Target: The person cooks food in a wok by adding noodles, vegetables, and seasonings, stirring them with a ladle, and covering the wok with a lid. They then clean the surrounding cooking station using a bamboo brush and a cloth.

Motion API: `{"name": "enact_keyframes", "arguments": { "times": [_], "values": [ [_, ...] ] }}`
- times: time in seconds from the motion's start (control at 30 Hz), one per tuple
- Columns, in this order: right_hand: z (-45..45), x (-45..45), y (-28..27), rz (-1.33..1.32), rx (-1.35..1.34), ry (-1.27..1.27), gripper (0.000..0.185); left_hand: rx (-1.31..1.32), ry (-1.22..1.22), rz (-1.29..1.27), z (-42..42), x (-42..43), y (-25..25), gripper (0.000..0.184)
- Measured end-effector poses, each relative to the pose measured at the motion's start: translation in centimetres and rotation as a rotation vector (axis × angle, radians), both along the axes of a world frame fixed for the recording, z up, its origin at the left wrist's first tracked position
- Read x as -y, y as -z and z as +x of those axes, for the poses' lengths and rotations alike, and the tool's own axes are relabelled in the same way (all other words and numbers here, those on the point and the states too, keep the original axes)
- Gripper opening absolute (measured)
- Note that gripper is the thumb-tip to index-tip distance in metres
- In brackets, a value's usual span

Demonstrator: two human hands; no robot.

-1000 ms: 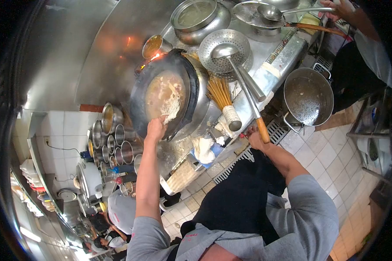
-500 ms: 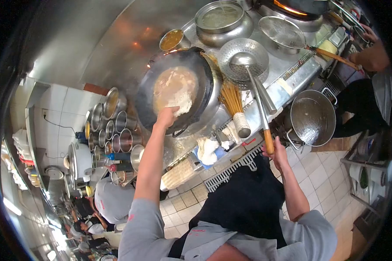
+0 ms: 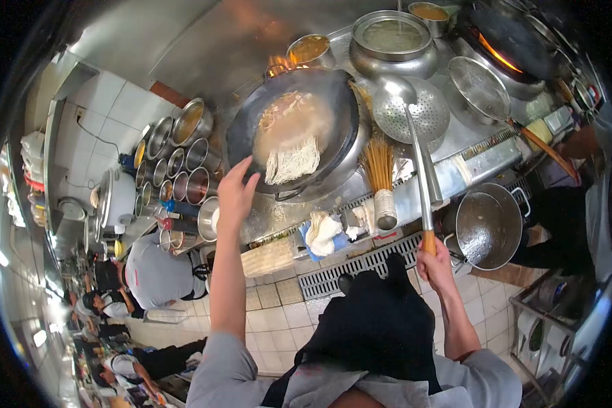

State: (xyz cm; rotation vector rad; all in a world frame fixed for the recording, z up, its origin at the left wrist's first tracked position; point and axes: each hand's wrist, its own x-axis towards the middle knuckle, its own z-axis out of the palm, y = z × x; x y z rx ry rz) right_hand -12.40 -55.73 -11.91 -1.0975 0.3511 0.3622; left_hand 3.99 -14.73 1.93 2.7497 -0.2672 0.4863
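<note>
Right grip (image 3: 436, 264) wrapped around ladle handle (image 3: 428, 240), left grip (image 3: 234, 199) spread, empty, beside wok (image 3: 243, 132) of noodles (image 3: 293, 162), co-worker's shirt lettering (image 3: 134, 277) unreadable

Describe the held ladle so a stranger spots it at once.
Find the black wok. Right of it in the picture, the ladle overlaps a holed metal strainer. Unlike the strainer, it has a solid bowl, and the right hand grips its wooden handle end.

Pale noodles (image 3: 294, 162) lie bunched in the steaming black wok (image 3: 242, 132), a wood-handled ladle (image 3: 418, 173) in the right hand (image 3: 435, 265).
</note>
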Motion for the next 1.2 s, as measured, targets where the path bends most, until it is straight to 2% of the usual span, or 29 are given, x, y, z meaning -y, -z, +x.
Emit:
{"name": "enact_keyframes", "arguments": {
  "times": [0.1,0.13,0.17,0.2,0.23,0.27,0.33,0.47,0.6,0.63,0.7,0.77,0.8,0.83,0.9,0.93,1.03,1.2],
  "values": [
    [1.8,0.6,-2.2,0.254,0.015,-0.164,0.033,0.034,-0.189,-0.137,-7.5,0.3,-0.9,0.035],
    [3.5,0.3,-4.7,0.203,0.007,-0.182,0.048,0.002,-0.244,-0.215,-10.0,0.3,-0.2,0.035],
    [5.1,0.2,-5.4,0.029,0.121,-0.212,0.051,-0.026,-0.299,-0.293,-12.3,0.4,0.6,0.035],
    [7.0,-0.3,-7.2,-0.107,0.196,-0.258,0.05,-0.097,-0.371,-0.297,-14.4,1.1,0.9,0.035],
    [9.0,-0.8,-8.2,-0.12,0.142,-0.264,0.041,-0.167,-0.444,-0.303,-16.5,2.0,1.3,0.034],
    [11.3,-1.5,-9.5,-0.207,0.144,-0.333,0.044,-0.185,-0.457,-0.264,-18.5,2.7,2.4,0.033],
    [15.4,-3.0,-9.3,-0.411,0.269,-0.351,0.047,-0.223,-0.433,-0.229,-22.8,3.0,6.1,0.032],
    [22.2,-6.6,-6.0,-0.446,0.407,-0.492,0.045,-0.414,-0.391,-0.31,-29.8,5.9,10.4,0.032],
    [25.2,-8.9,-7.3,-0.369,0.33,-0.598,0.038,-0.798,-0.519,-0.482,-37.9,5.9,18.5,0.04],
    [25.8,-8.6,-7.6,-0.375,0.243,-0.592,0.039,-0.895,-0.574,-0.516,-40.6,5.2,21.3,0.043],
    [24.0,-7.0,-12.2,-0.311,0.198,-0.649,0.053,-0.829,-0.478,-0.316,-48.8,2.9,28.1,0.046],
    [23.6,-5.2,-13.0,-0.205,0.202,-0.623,0.058,-1.068,-0.67,-0.38,-55.5,2.1,31.2,0.048],
    [23.7,-4.9,-13.3,-0.152,0.2,-0.612,0.06,-1.106,-0.742,-0.445,-58.8,2.0,32.8,0.049],
    [24.1,-5.4,-13.5,-0.26,0.272,-0.606,0.06,-1.139,-0.818,-0.507,-62.0,1.8,34.3,0.05],
    [26.1,-7.3,-12.9,-0.459,0.413,-0.583,0.058,-1.199,-0.756,-0.509,-71.0,0.5,44.0,0.051],
    [27.6,-8.3,-12.3,-0.585,0.444,-0.606,0.056,-1.228,-0.724,-0.51,-73.6,0.4,46.2,0.051],
    [30.4,-10.2,-10.3,-0.66,0.513,-0.658,0.058,-1.156,-0.777,-0.606,-73.3,0.5,46.3,0.048],
    [28.1,-9.5,-13.9,-0.844,0.498,-0.79,0.06,-1.038,-0.863,-0.812,-69.9,1.2,43.5,0.044]
  ]
}}
